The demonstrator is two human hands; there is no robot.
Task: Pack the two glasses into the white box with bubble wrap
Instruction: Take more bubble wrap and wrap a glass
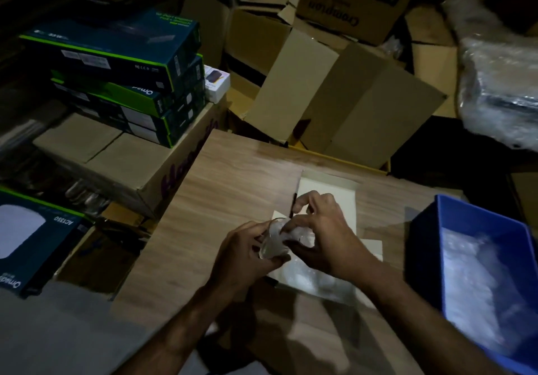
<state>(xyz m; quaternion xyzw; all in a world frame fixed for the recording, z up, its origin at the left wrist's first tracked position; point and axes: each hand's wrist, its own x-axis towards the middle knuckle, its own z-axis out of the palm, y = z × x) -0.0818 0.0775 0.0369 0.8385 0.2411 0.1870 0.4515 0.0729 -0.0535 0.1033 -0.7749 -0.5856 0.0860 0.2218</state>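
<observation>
While we hold a clear glass (272, 239) over the white box (326, 188) on the wooden table (233, 176), our left hand (241, 253) curls round it and our right hand (323, 235) at its 3 o'clock pinches bubble wrap (302, 236) against it. At 3 o'clock, well apart, stands a blue bin (431, 229).

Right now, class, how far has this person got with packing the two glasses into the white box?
Done: the white box lies open on the wooden table, with what looks like bubble wrap inside. In hand: the left hand grips a glass over the box while the right hand pushes white padding into it. Left: seating that glass, the second glass, which I cannot see, and closing the box.
</observation>
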